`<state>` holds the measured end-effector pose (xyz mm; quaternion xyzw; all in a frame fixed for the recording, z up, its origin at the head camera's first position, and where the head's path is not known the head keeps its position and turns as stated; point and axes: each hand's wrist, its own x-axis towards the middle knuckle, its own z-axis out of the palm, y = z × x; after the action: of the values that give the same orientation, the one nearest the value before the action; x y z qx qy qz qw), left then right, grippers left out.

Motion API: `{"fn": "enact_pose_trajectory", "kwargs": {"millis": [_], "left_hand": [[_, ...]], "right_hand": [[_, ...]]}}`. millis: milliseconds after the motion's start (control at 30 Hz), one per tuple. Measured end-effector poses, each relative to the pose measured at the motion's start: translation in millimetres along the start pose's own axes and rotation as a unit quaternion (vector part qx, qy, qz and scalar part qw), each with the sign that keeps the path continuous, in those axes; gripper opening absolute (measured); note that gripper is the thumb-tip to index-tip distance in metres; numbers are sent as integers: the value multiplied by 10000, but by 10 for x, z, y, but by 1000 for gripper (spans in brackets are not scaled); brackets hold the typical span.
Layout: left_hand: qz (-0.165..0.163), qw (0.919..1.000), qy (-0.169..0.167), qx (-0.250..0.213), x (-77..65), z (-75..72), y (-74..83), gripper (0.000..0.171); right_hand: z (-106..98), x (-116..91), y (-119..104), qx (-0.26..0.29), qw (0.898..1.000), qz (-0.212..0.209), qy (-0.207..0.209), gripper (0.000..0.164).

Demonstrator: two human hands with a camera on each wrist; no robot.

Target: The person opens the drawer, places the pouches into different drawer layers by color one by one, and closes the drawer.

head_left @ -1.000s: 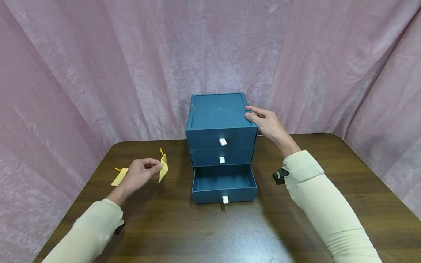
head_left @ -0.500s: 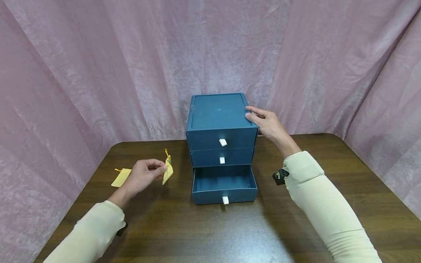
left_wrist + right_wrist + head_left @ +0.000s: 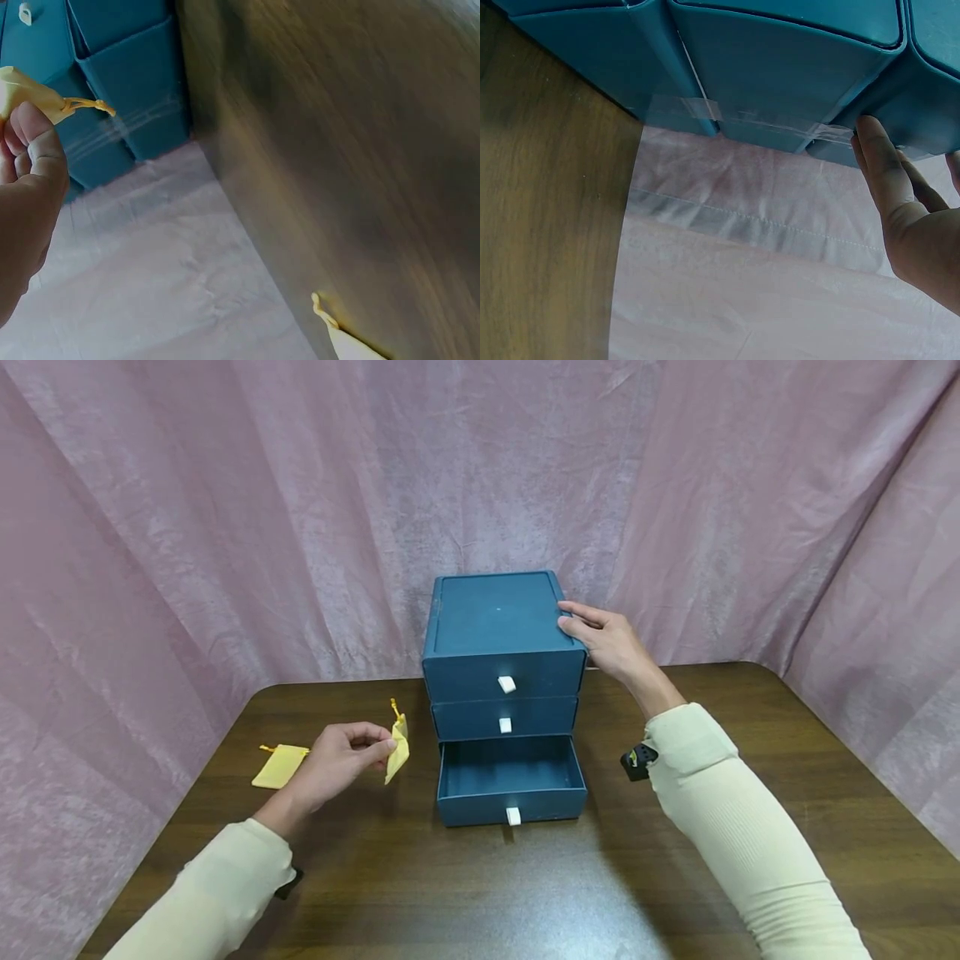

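My left hand (image 3: 337, 764) pinches a small yellow drawstring pouch (image 3: 399, 747) between thumb and fingers, just above the table and left of the drawer unit. The pouch hangs tilted, its orange cord (image 3: 88, 105) sticking out at the top. A teal drawer unit (image 3: 498, 618) with three drawers stands at the back. Its bottom drawer (image 3: 510, 766) is pulled out, and nothing shows inside. My right hand (image 3: 611, 643) rests on the unit's upper right edge, with straight fingers (image 3: 881, 161) against its side in the right wrist view.
A second yellow pouch (image 3: 279, 767) lies flat on the brown wooden table (image 3: 420, 893), left of my left hand. White pull tabs (image 3: 507, 684) stick out from the drawer fronts. A pink curtain (image 3: 337, 527) hangs behind the table. Clear tape (image 3: 780, 124) runs along the unit's side.
My left hand has moved a little to the right, carrying the pouch closer to the drawer unit. More of the second pouch is uncovered. My right hand stays in place.
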<state>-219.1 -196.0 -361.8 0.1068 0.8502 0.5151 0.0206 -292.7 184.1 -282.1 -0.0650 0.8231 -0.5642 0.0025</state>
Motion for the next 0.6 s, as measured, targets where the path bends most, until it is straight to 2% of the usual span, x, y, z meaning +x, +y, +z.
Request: {"fn": "enact_pose_trajectory", "kwargs": {"millis": [233, 600], "left_hand": [[112, 9995, -233, -189, -9, 95, 100, 19], [154, 9981, -358, -475, -21, 217, 205, 15]], "right_hand": [[-3, -5, -10, 57, 10000, -20, -13, 53], [-2, -13, -9, 67, 10000, 17, -45, 53]]}}
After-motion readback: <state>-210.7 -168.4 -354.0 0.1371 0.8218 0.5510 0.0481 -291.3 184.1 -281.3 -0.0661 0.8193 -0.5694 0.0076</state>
